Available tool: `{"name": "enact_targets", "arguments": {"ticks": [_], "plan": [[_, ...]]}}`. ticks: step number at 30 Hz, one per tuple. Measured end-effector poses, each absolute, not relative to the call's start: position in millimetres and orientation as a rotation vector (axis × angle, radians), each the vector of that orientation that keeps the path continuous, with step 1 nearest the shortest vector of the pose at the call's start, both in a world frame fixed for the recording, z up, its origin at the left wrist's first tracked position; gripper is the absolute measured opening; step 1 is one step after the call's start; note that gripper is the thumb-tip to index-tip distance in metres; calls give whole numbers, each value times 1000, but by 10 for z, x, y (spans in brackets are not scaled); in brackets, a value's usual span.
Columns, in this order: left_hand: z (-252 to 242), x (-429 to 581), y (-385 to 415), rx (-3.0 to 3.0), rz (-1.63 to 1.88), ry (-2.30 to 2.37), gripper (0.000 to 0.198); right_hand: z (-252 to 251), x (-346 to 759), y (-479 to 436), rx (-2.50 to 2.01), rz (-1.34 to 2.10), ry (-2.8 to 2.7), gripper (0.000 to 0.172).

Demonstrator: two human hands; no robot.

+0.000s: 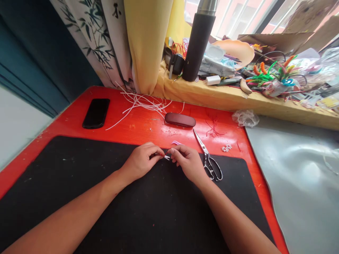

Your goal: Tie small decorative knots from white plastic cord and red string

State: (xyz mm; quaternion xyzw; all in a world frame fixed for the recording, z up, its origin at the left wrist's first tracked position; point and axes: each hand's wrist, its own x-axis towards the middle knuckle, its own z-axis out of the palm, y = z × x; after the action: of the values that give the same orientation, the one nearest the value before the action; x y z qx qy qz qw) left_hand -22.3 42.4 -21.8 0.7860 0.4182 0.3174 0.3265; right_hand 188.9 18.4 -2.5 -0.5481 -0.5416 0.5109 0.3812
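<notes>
Above the black mat [159, 211], my left hand [140, 160] pinches a small white forked piece [166, 157] between thumb and fingertips. A speck of red shows at those fingertips. My right hand [188, 160] is closed in a pinch just beside the piece; what its fingertips hold is too small to make out. Behind the right hand, pink strips [177, 143] lie at the mat's far edge. Metal scissors [208, 157] rest right of that hand, their handles on the mat and blades pointing away.
On the red table lie a phone [96, 113], loose white cords [143, 102], a dark red case [180, 120], red threads [214, 128] and several small clear pieces [226, 147]. A black flask [198, 46] stands on the cluttered sill. A grey sheet [299, 169] covers the right side.
</notes>
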Motion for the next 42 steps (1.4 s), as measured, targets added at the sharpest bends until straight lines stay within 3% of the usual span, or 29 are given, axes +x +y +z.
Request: {"name": "enact_targets", "arguments": {"ticks": [29,36,42], "plan": [[-166,-183,353,1960,799,1149,13,69,1904,103,-1281,1446,-1196,37],[-125,-169,353,1736,803,1160,9,11,1978,85,-1278,1452,-954,40],[-100,-195,396,1482,843,1081,12,14,1999,66,-1373,1335,-1114,33]]}}
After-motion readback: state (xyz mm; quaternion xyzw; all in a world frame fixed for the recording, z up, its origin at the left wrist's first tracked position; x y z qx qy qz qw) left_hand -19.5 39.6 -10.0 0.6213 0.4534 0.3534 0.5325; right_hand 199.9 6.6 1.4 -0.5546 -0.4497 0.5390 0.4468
